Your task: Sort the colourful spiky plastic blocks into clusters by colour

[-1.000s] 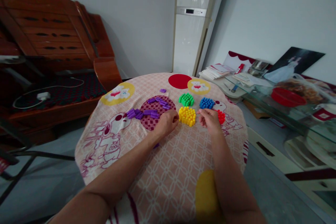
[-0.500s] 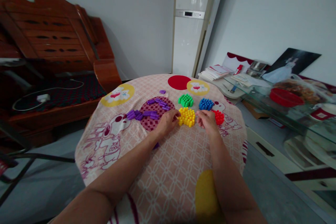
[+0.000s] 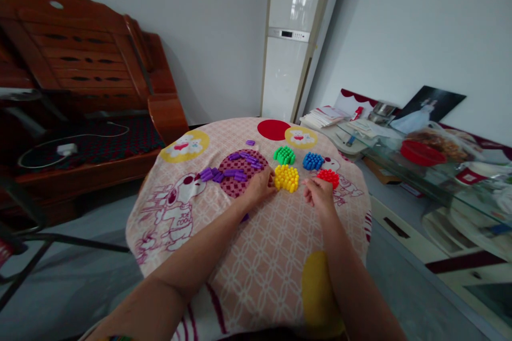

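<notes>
My left hand [image 3: 261, 187] is at the left edge of a tight cluster of yellow pieces [image 3: 287, 178], its thumb and index finger apart. My right hand [image 3: 319, 194] is on the other side, a small gap from the yellow cluster, with fingers curled in; whatever they may hold is hidden. Just beyond that hand sits a cluster of red pieces [image 3: 328, 177], partly covered by it. Behind the yellow stand a green cluster [image 3: 284, 155] and a blue cluster [image 3: 313, 161]. Purple pieces [image 3: 235, 174] lie loosely to the left of my left hand.
A patterned cloth [image 3: 276, 256] covers the round table. One purple piece [image 3: 250, 143] lies apart near the back. At right is a glass-topped cabinet [image 3: 384, 152] with papers, a red bowl [image 3: 423, 153] and bags. A wooden bench [image 3: 88, 53] stands at left.
My right hand has drawn slightly back toward me, away from the yellow cluster. My left hand's fingers have spread beside that cluster. The camera view has shifted a little.
</notes>
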`<state>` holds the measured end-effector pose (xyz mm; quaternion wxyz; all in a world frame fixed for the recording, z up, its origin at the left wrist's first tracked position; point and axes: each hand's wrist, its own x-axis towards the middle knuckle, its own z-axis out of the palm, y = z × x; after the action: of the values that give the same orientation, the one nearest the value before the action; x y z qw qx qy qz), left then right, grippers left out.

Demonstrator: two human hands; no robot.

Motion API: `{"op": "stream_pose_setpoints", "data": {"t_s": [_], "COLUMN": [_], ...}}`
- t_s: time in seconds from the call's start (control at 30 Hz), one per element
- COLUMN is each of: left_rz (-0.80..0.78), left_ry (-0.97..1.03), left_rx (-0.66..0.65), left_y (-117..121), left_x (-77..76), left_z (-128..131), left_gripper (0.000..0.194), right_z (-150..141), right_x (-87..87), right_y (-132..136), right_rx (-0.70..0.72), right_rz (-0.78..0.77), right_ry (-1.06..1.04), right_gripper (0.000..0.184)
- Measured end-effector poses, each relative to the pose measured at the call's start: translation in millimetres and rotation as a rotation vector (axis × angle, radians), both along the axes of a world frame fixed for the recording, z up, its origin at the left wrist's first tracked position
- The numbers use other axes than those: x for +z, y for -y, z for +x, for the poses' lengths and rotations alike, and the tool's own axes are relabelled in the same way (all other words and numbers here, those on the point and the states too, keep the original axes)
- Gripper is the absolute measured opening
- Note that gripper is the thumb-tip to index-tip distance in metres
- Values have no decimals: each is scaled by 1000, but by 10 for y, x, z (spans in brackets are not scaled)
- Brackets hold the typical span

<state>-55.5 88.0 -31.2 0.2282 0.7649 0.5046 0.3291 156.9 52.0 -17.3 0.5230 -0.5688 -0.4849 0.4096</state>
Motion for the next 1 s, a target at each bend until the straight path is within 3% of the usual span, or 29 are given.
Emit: {"op": "stream_pose_setpoints", "data": {"t_s": [0.17, 0.3, 0.43, 0.63, 0.8, 1.0], "left_rz": [16, 30, 131, 242, 170, 60], "left_ry": [-104, -123, -122, -127, -189, -302], "left_rx": [25, 43, 112, 448, 457, 432], "left_y": [-11, 23, 28, -60, -278, -784], "left_x": [-3, 0, 29, 47, 90, 216], "left_z": [131, 111, -154, -717, -763, -658], "left_gripper": [36, 38, 29, 31, 36, 49], "right_z": [-16, -11, -4, -13, -32, -59], "right_x": [-104, -277, -378, -395, -394, -369], "right_y": [299, 385, 389, 365, 367, 414], "right_rx": [-28, -42, -36, -29, -46, -32], "right_rz": [-43, -24, 40, 73, 67, 90], "right_ry": [-36, 0, 65, 93, 102, 126], "right_gripper": [33, 28, 29, 30, 29, 29]}}
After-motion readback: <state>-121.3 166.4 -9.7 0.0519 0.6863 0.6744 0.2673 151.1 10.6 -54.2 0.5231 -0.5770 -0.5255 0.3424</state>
